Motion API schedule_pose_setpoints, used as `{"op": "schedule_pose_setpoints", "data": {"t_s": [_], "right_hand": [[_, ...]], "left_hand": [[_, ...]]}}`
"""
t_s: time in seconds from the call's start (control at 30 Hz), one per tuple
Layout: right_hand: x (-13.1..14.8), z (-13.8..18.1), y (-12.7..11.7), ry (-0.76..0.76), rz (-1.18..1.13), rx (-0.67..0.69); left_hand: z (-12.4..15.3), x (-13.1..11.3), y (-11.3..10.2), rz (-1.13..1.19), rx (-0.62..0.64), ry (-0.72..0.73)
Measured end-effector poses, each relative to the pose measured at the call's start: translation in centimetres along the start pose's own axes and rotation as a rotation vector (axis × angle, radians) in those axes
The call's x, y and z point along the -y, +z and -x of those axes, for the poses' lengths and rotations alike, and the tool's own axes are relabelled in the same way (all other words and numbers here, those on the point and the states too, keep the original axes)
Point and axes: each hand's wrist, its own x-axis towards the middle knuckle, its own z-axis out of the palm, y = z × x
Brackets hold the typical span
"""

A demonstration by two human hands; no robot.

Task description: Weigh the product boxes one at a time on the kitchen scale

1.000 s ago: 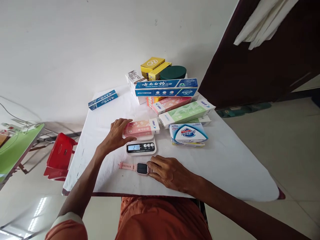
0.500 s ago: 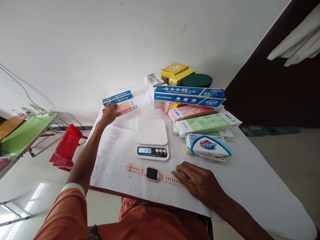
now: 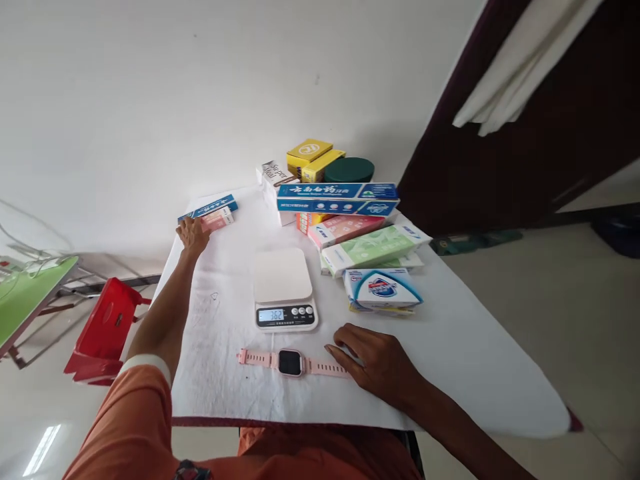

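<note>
At the far left of the table, my left hand [image 3: 193, 235] covers the left end of a pink box [image 3: 219, 219]; its thumb is on the near side and its fingers curl over the top. A blue toothpaste box [image 3: 215, 205] lies against it on the far side. My right hand [image 3: 377, 360] rests on the table with bent fingers and a gap at the thumb, holding nothing. Its fingertips are beside the strap of a pink smartwatch [image 3: 291, 363] laid flat. Between my hands stands a white kitchen scale [image 3: 283, 277] with a bare platform and a lit display.
Right of the scale are a green box [image 3: 375, 248], a Safeguard soap box [image 3: 383, 288] and a long blue toothpaste box [image 3: 337, 199]. Behind are yellow boxes [image 3: 310, 152] and a dark green lid [image 3: 349, 169]. A red chair [image 3: 105, 327] stands left.
The pink box has shifted left and back against the blue boxes under my left hand. The view has swung right. The right hand stays by the watch strap. The scale's displayed number differs.
</note>
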Motion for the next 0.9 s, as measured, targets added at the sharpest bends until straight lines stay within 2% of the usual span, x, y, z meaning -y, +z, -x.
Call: {"op": "schedule_pose_setpoints", "data": {"t_s": [0.1, 0.23, 0.37, 0.43, 0.57, 0.67, 0.77, 0.9], "right_hand": [[0.2, 0.0, -0.2, 0.023, 0.001, 0.005], [0.3, 0.0, -0.2, 0.038, 0.018, -0.001], [0.1, 0.2, 0.0, 0.039, 0.064, -0.008], [0.0, 0.2, 0.1, 0.033, 0.084, -0.008], [-0.1, 0.3, 0.1, 0.04, 0.118, -0.012], [-0.1, 0.2, -0.1, 0.064, 0.122, 0.005], [-0.1, 0.1, -0.3, 0.102, 0.119, 0.049], [0.0, 0.0, -0.5, 0.135, 0.094, 0.092]], "left_hand": [[1.1, -3.3, -1.4, 0.09, -0.05, 0.092], [5.3, -10.1, -5.0, 0.352, -0.095, 0.451], [11.2, -17.9, -7.7, 0.488, 0.065, 0.818], [13.6, -21.6, -8.0, 0.438, 0.151, 0.934], [16.1, -27.5, -7.9, 0.157, 0.233, 0.976], [16.5, -30.1, -7.6, 0.033, 0.235, 0.929], [16.0, -31.1, -7.0, 0.011, 0.241, 0.903], [14.9, -30.8, -5.8, 0.127, 0.227, 0.939]]}}
